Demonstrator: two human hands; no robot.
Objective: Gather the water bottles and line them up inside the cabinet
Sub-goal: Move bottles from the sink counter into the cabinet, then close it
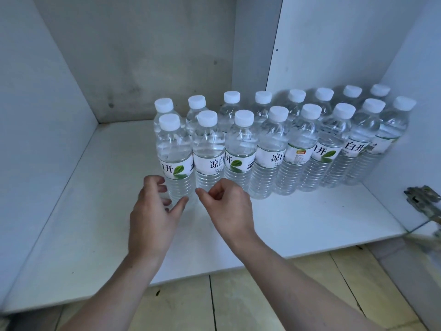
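Observation:
Several clear water bottles with white caps stand in two rows on the white cabinet shelf (310,218), running from the middle to the right wall. My left hand (152,211) curls round the base of the leftmost front bottle (175,154), with its fingers on the bottle's left side and its thumb in front. My right hand (229,206) hovers just in front of the second front bottle (208,149). Its fingers are loosely curled and hold nothing.
The cabinet's left wall (35,130) and back panel (143,56) enclose bare shelf space left of the bottles. A metal hinge (423,198) sticks out at the right front edge. Wooden floor (238,302) lies below the shelf.

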